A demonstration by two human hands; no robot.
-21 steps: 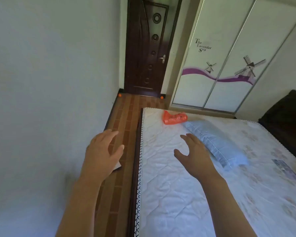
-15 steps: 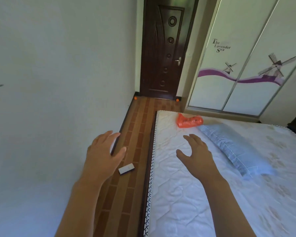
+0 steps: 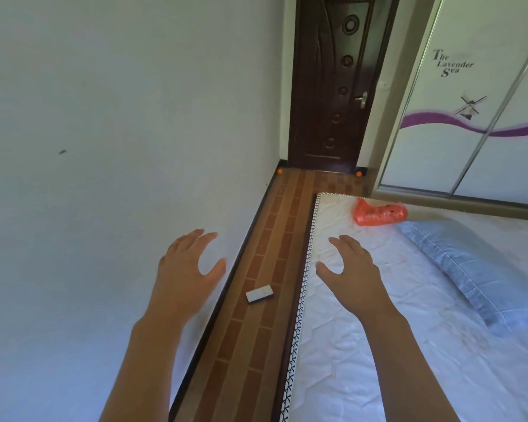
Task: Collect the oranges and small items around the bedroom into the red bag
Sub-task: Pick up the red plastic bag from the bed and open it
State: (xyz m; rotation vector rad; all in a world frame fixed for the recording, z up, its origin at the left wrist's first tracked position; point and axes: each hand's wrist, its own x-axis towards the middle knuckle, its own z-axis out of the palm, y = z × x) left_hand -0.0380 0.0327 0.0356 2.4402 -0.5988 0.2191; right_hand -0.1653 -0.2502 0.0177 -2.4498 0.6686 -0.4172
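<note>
The red bag (image 3: pixel 378 212) lies crumpled on the far corner of the white mattress (image 3: pixel 363 345). Two small oranges sit on the floor by the dark door: one (image 3: pixel 280 171) against the left wall, the other (image 3: pixel 359 174) at the door's right corner. A small white and grey box (image 3: pixel 259 294) lies on the brown tiled floor strip between wall and bed. My left hand (image 3: pixel 186 269) hovers open over the wall side, fingers spread, holding nothing. My right hand (image 3: pixel 351 269) hovers open above the mattress edge, also holding nothing.
A blue checked pillow (image 3: pixel 470 269) lies on the mattress to the right of my right hand. The narrow tiled aisle (image 3: pixel 275 239) runs between the white wall and the bed to the closed dark door (image 3: pixel 333 86). A sliding wardrobe (image 3: pixel 470 117) stands beyond the bed.
The view has swung left and moved closer to the aisle; the small box on the floor has come out from behind my left hand. Both hands stay open and spread.
</note>
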